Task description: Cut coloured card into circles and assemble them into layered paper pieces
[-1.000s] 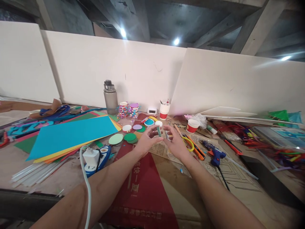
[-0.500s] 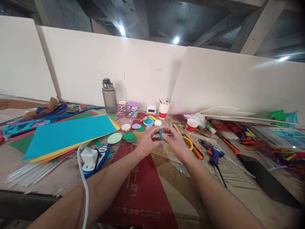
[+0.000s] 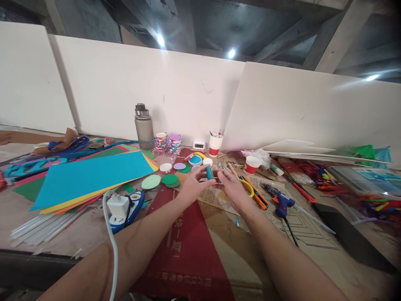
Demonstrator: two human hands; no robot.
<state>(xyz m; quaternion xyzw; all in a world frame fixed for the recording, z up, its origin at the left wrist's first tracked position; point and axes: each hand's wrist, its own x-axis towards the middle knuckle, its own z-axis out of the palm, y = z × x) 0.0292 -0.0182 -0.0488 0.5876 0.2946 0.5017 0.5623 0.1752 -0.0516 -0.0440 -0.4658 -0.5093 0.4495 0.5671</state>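
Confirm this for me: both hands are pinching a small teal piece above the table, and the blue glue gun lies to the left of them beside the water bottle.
Not quite. The left hand and right hand do pinch the small teal piece, but the blue glue gun lies to their right, near the orange cutter. The water bottle stands far left of it. The head view shows this.

The small teal piece [image 3: 209,173] pinched between the left hand [image 3: 193,187] and the right hand [image 3: 231,189] is too small to make out; fingers cover its lower end. Both forearms run off the bottom edge. The white cable [image 3: 110,234] from the plug [image 3: 118,206] leaves the bottom edge too. The pile of coloured sticks [image 3: 380,205] at the table's right edge is blurred and cut off. What stands in the red and white cup [image 3: 215,145] cannot be told. The writing on the red banner [image 3: 184,251] is unreadable.
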